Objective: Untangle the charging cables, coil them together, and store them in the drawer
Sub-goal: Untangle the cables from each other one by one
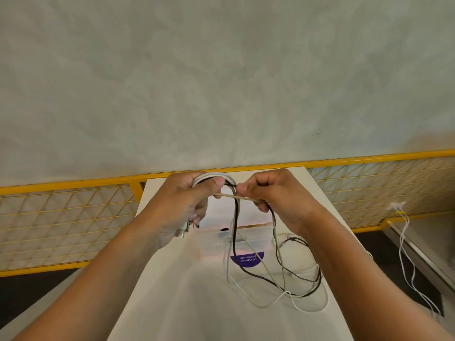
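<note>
Both hands hold cables above the desk.

Left hand [182, 200]: fingers [218, 183] curled round a coil [211, 177] of white and grey cable, with plugs [183, 230] hanging below the palm. Right hand [275, 193]: thumb and fingers pinch a beige strand [236, 196] drawn taut across to the left hand. The remaining cables [283, 274], black and white, drop from both hands and lie in loose, crossed loops on the right part of the white desk [184, 303]. A translucent box [211, 244] stands on the desk beneath the hands; whether it is open cannot be told. A purple sticker [247, 260] lies just before it. A yellow mesh railing [73, 217] runs behind the desk.
</note>
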`<action>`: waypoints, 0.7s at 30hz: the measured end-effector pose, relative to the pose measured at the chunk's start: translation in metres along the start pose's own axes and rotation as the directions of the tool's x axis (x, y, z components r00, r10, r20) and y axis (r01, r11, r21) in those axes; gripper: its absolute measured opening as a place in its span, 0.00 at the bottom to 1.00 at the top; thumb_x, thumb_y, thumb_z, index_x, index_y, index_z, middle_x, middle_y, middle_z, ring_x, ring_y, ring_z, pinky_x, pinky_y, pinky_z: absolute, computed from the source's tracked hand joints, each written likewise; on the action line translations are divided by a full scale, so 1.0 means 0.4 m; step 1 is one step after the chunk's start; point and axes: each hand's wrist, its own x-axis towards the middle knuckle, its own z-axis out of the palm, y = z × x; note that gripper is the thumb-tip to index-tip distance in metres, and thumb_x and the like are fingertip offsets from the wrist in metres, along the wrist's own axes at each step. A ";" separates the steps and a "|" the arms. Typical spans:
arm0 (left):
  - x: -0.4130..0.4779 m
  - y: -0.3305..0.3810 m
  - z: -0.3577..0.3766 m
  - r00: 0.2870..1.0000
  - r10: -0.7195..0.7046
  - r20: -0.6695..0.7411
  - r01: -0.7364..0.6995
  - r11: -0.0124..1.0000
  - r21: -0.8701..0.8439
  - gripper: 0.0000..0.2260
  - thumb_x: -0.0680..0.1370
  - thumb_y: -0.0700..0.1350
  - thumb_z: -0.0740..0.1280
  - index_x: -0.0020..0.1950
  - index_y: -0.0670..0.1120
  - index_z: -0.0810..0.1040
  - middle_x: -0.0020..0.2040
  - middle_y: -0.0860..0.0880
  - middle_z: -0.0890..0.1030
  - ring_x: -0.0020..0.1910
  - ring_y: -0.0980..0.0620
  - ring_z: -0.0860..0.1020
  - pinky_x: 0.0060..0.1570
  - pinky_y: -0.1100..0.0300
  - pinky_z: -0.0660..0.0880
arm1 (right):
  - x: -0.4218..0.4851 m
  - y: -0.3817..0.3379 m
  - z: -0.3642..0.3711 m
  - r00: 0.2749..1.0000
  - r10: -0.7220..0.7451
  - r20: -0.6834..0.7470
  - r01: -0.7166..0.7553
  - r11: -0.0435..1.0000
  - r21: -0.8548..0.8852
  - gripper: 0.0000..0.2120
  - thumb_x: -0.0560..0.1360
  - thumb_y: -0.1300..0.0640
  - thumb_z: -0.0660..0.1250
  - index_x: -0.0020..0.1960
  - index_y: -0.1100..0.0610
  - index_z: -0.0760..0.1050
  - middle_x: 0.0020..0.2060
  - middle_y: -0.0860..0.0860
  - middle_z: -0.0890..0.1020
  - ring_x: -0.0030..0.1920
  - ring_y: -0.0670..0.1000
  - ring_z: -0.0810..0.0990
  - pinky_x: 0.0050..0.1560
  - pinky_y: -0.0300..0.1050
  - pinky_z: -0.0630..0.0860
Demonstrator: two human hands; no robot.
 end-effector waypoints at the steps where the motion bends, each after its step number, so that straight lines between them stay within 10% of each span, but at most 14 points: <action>1: 0.000 0.001 0.000 1.000 0.005 0.000 -0.005 1.000 -0.001 0.13 0.79 0.46 0.68 0.37 0.40 0.78 0.22 0.50 0.62 0.21 0.52 0.61 0.27 0.60 0.64 | 0.002 0.005 -0.005 1.000 0.018 -0.009 -0.018 1.000 0.007 0.10 0.75 0.60 0.73 0.36 0.57 0.84 0.27 0.50 0.76 0.31 0.50 0.65 0.34 0.43 0.64; 21: -0.008 0.044 -0.019 0.998 0.046 -0.050 -0.052 0.992 -0.113 0.11 0.78 0.44 0.67 0.41 0.37 0.75 0.20 0.55 0.63 0.20 0.54 0.58 0.24 0.63 0.62 | 0.032 0.213 -0.070 0.938 0.323 -0.125 -0.308 0.943 0.124 0.09 0.77 0.63 0.71 0.48 0.70 0.80 0.35 0.60 0.79 0.31 0.53 0.77 0.32 0.43 0.76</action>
